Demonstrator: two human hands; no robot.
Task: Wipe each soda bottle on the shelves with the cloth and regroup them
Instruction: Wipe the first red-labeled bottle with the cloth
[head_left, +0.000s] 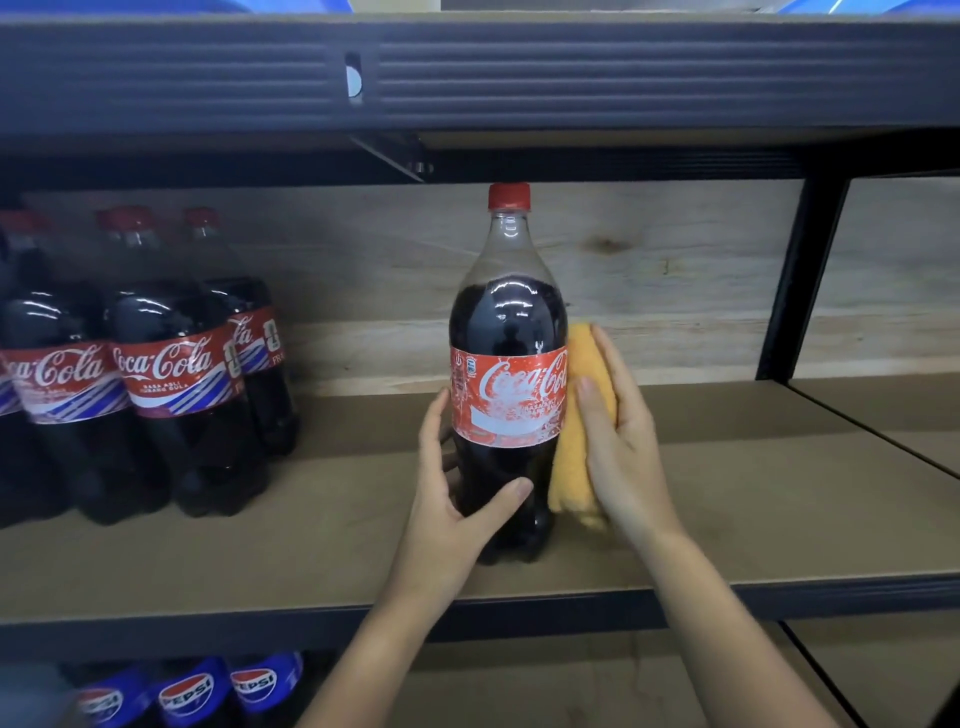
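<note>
From the head camera, a large Coca-Cola bottle (508, 374) with a red cap stands upright on the middle shelf (311, 561), near its front edge and about midway along the visible board. The left hand (457, 483) grips the bottle's lower body, thumb curled across the front below the red label and fingers wrapped round the left side. The right hand (618, 431) holds a folded orange cloth (576, 431) flat against the bottle's right side, fingers nearly straight over the cloth and thumb pressing it from the front, so the cloth sits between palm and bottle. Toward the left end of the same shelf, well apart from the held bottle, a group of Coca-Cola bottles (156, 374) stands upright close together, their labels red with blue and white stripes. On the lower shelf, at the bottom left corner of the view, three Pepsi bottles (192, 693) stand side by side.
</note>
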